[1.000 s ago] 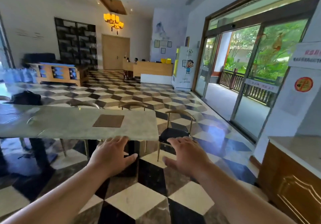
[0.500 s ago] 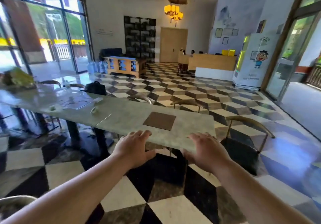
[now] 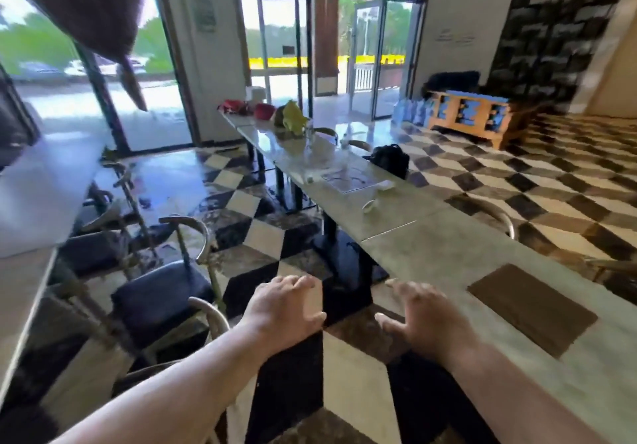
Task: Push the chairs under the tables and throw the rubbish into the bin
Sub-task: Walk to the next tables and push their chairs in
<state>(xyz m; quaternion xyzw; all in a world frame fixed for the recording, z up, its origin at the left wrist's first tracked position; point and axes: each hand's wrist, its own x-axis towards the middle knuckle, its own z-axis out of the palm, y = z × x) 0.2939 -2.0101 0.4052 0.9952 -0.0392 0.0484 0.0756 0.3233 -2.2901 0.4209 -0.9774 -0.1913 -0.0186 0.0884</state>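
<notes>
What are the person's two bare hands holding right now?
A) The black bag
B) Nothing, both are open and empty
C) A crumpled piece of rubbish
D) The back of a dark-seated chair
B: the left hand and right hand hover with fingers spread over the checkered floor, gripping nothing.

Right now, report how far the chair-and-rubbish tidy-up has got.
Done: nothing that clearly shows. In hand: nothing; the left hand and right hand hover open and empty above the checkered floor. Left: the dark-cushioned metal chair stands out from the tables, and small white scraps lie on the long grey stone table. No bin is in view.
</notes>
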